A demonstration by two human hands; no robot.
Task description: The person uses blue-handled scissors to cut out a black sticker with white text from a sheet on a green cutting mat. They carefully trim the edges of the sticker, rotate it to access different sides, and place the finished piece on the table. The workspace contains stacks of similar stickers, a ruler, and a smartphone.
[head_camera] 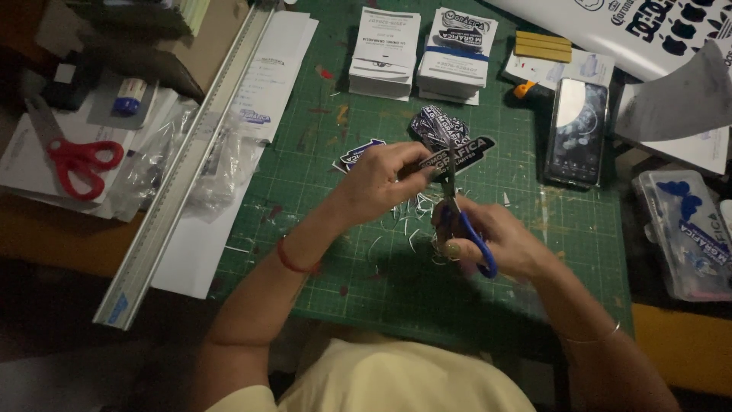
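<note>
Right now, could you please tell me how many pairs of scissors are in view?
2: blue-handled scissors in the right hand over the green cutting mat; red-handled scissors on papers at far left.

The bench (46, 236) is covered in the middle by a green cutting mat (534, 229). On the mat are laid two stacks of white cards (385, 53), some dark stickers (438, 126), white paper trimmings (404, 221) and a phone (577, 131). Beside the mat a long metal ruler (183, 164), red scissors (72, 156) and a clear plastic box (686, 233) are placed.
</note>
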